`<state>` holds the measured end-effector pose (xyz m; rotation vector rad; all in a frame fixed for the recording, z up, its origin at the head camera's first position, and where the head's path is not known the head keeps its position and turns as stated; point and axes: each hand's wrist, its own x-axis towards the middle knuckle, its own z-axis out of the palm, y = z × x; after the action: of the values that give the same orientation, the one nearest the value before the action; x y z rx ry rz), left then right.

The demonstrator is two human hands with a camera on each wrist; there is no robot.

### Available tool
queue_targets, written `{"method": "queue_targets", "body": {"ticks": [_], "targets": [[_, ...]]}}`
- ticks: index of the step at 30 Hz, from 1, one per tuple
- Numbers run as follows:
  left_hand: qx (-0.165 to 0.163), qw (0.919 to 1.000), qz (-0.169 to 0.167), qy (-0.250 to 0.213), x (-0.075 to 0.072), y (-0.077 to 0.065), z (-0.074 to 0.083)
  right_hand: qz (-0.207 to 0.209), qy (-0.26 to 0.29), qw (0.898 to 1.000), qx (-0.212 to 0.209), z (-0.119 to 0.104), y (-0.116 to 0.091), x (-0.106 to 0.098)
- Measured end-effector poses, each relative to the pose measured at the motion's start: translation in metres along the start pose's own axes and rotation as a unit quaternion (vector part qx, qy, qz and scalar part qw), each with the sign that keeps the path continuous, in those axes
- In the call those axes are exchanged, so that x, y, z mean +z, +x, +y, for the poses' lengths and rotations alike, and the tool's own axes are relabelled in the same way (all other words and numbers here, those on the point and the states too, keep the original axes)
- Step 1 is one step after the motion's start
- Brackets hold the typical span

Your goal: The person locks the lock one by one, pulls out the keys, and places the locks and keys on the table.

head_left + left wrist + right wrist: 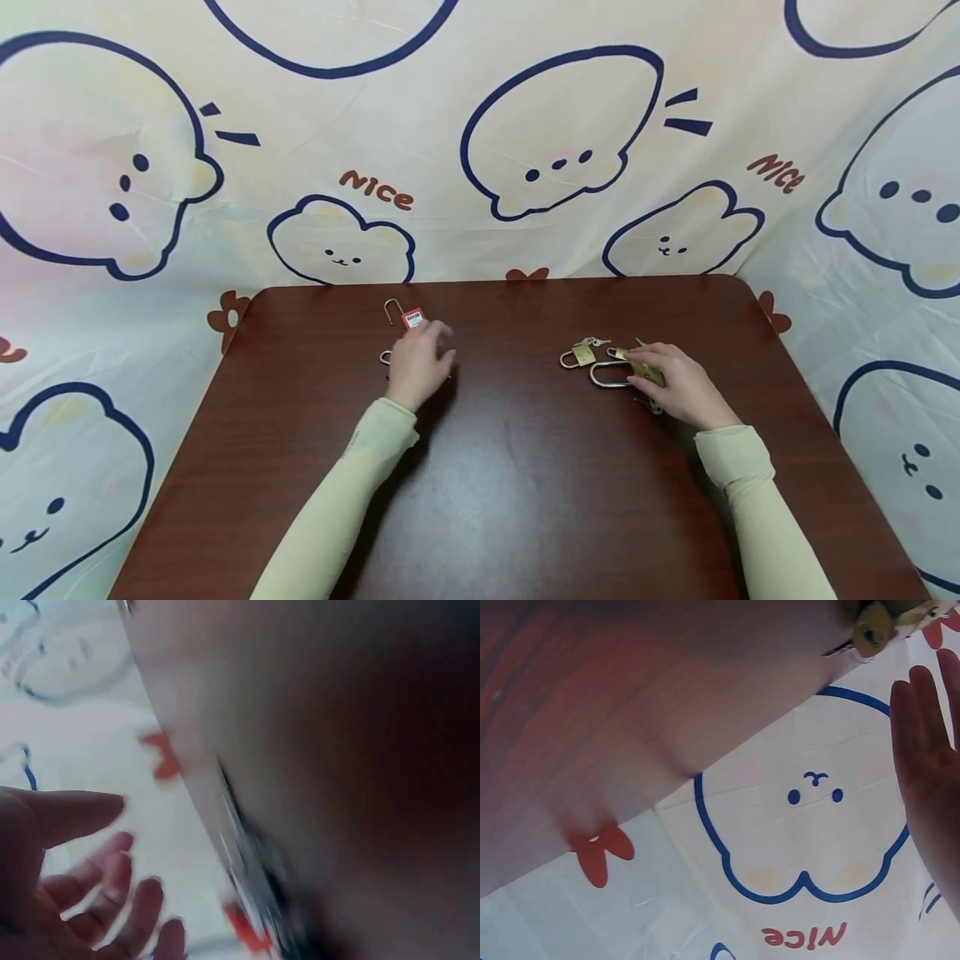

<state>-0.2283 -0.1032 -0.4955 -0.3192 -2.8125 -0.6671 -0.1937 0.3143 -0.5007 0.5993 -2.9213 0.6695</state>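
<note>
My left hand [422,365] hovers at the table's left side, with a red padlock [413,317] just past its fingers, the shackle swung open. A second shackle [386,357] pokes out from under this hand, its body hidden. In the left wrist view the left thumb and fingers [97,915] are apart with nothing between them; a blurred dark and silvery thing [259,877] lies beside them. At the right, my right hand [681,385] reaches over a large brass padlock [647,372], fingertips at its body. Small brass padlocks [583,356] lie by it.
The brown table [495,483] has rounded far corners. Keys [596,341] lie behind the small padlock, and more keys [651,406] lie under the right hand. A printed cloth [555,242] hangs close behind the table and along both sides.
</note>
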Motion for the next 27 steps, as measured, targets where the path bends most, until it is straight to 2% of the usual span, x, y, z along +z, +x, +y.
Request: {"method": "queue_targets", "body": {"ticks": [2, 4, 7, 12, 19, 24, 27], "targets": [[-0.043, 0.9984, -0.001, 0.037, -0.007, -0.001, -0.015, 0.004, 0.004, 1.000, -0.006, -0.002, 0.001, 0.001], [-0.079, 0.9951, -0.020, 0.057, -0.011, -0.003, -0.025, 0.007, 0.006, 1.000, -0.010, -0.005, 0.001, 0.001], [-0.101, 0.9908, -0.056, 0.071, -0.013, -0.005, -0.032, 0.011, 0.007, 1.000, -0.013, -0.006, 0.002, 0.001], [-0.078, 0.9887, -0.089, 0.091, -0.012, -0.006, -0.034, 0.013, 0.012, 1.000, -0.017, -0.009, 0.003, 0.003], [-0.046, 0.9906, -0.080, 0.101, -0.011, -0.010, -0.031, -0.013, 0.039, 0.999, 0.012, -0.017, 0.001, 0.004], [-0.035, 0.9939, -0.077, 0.071, -0.011, -0.010, -0.027, -0.023, 0.044, 0.999, 0.017, -0.022, 0.001, 0.002], [-0.047, 0.9951, -0.086, 0.011, -0.015, -0.009, -0.023, -0.019, 0.049, 0.999, 0.008, -0.024, 0.003, 0.001]]}}
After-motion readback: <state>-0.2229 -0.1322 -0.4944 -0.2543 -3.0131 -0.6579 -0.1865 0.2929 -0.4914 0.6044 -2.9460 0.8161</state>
